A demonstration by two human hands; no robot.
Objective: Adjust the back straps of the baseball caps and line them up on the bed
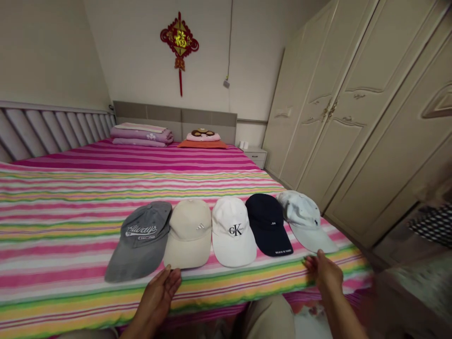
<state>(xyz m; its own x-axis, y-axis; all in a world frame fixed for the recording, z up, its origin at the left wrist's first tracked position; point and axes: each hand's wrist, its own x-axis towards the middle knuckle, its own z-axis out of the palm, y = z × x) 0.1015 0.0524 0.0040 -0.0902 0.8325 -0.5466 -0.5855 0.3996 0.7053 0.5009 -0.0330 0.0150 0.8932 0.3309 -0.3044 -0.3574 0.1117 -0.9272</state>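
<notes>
Several caps lie in a row on the striped bed cover: a grey cap at the left, a beige cap, a white CK cap, a navy cap and a pale cap at the right. My left hand, palm up with fingers apart, is at the beige cap's brim edge and holds nothing. At the pale cap's brim edge is my right hand, its thumb on or beside the brim; whether it pinches the brim is unclear.
Folded purple bedding and a pink pillow lie near the headboard. A wardrobe runs along the right side, beside a small nightstand. Checked cloth shows at the far right.
</notes>
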